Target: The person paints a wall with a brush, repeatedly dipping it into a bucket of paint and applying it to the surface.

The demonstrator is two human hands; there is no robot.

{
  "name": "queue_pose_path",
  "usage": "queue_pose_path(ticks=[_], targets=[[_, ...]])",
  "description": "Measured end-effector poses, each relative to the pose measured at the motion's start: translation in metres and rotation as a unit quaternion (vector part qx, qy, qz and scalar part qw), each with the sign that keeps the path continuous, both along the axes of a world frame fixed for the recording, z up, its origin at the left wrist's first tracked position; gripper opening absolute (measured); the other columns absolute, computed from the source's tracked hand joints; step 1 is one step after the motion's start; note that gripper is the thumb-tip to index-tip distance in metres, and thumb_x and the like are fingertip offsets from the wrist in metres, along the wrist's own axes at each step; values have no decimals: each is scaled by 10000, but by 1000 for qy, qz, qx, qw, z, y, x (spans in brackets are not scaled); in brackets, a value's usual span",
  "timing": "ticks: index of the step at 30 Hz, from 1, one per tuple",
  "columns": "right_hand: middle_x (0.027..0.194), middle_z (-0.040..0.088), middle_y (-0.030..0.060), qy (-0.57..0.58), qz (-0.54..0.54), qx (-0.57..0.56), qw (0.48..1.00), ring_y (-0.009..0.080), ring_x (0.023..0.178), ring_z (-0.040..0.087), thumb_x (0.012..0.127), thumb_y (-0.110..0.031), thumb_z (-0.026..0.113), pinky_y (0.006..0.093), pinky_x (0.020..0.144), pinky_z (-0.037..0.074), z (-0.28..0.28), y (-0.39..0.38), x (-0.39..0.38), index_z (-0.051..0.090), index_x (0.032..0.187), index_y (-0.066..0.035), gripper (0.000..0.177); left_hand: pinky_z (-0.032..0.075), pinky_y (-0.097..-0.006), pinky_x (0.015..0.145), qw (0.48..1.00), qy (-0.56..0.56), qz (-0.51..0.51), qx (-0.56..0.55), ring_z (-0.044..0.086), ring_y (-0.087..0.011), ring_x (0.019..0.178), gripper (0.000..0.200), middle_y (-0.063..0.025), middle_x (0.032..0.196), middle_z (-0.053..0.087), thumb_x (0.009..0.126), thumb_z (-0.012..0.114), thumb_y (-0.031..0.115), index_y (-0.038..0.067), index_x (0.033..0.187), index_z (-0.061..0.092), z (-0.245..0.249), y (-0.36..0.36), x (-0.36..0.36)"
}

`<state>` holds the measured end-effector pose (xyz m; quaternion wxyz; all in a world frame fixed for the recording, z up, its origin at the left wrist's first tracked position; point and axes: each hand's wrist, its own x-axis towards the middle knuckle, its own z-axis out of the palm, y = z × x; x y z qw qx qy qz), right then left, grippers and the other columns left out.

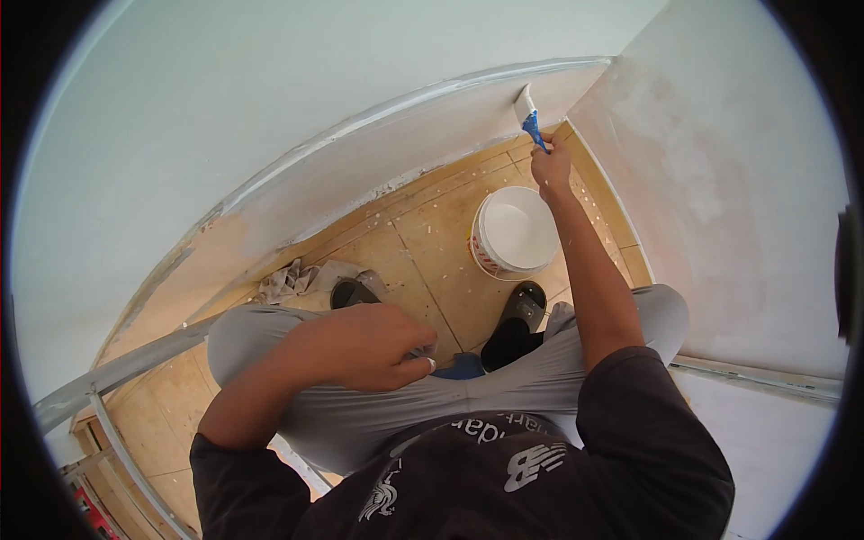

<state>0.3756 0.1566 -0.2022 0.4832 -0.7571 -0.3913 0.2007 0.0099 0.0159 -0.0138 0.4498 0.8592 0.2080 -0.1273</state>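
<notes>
Dark shirt (504, 486): NB mark, bird crest, other lettering unreadable. Rag (288, 281), crumpled. Left hand (364, 346): curled on thigh (261, 337), contents not discernible. White bucket (513, 232), label illegible. Right hand (551, 166): closed around blue-handled tool (529, 112), white head against wall (432, 144) base. Judged light, stiff, paint-slick; hold by handle.

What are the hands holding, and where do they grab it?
The right hand holds a brush by its blue handle, bristles on the wall. The left hand rests curled on the knee; whether it holds anything cannot be told.
</notes>
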Motion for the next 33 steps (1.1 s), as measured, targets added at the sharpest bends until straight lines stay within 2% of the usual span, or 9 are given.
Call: queue_pose_path(ticks=[2,5,7,12,17,18,24,29,33], targets=[[753,590,70,78,60,13,995,104,614,512,897,-11,586,279,530,392,-6,-9,-63,584,1169,-23,273,488,-428,751,1000,3,5,-8,646,-314,804,274,-129,769,661,925,572,270,45,1065,645,0,-1,1],[764,577,50,95,185,82,975,99,647,494,885,36,554,275,581,400,-14,-55,-172,584,1142,-11,264,499,-450,776,999,16,9,-27,648,-353,838,292,-177,807,656,921,543,285,30,1015,649,7,-1,3],[790,593,102,102,304,61,945,153,681,539,864,57,532,301,645,441,2,-91,-226,613,1124,-25,284,503,-460,787,999,21,13,-39,649,-374,852,303,-201,824,653,919,529,292,24,989,652,9,-1,4],[789,589,104,37,457,124,880,174,679,530,889,16,545,306,660,444,15,-78,-258,625,1152,-48,282,501,-462,781,998,42,7,-41,650,-374,846,294,-197,829,657,924,532,286,28,993,655,9,2,4],[760,577,63,-11,412,6,911,138,683,501,897,-5,583,299,661,433,47,-20,-138,650,1131,-46,247,495,-437,724,999,11,16,-30,652,-337,768,279,-171,791,659,929,568,277,37,1047,648,6,2,-6],[749,605,122,-34,388,19,921,212,683,564,890,-27,585,343,670,460,46,-13,-106,657,1100,-58,225,495,-422,700,1000,-1,17,-22,655,-318,732,277,-162,775,661,929,584,274,44,1070,648,4,2,-7],[787,642,79,-68,94,-13,993,152,727,594,884,-40,589,310,683,463,35,12,89,673,1117,-71,250,496,-416,673,999,-33,7,-8,655,-318,709,278,-143,741,662,931,587,274,44,1073,649,6,5,-3],[794,656,97,-157,-102,-17,982,167,684,600,871,-87,610,335,635,475,30,57,183,677,1097,-61,237,499,-421,666,999,1,7,-40,670,-328,718,287,-157,730,669,928,585,280,44,1077,650,-3,15,11],[778,643,108,-163,-168,-9,972,176,690,600,862,-92,618,343,633,472,38,74,202,677,1095,-60,243,500,-422,666,998,33,18,-47,676,-332,724,291,-172,734,670,926,583,289,48,1075,650,-4,20,19]])
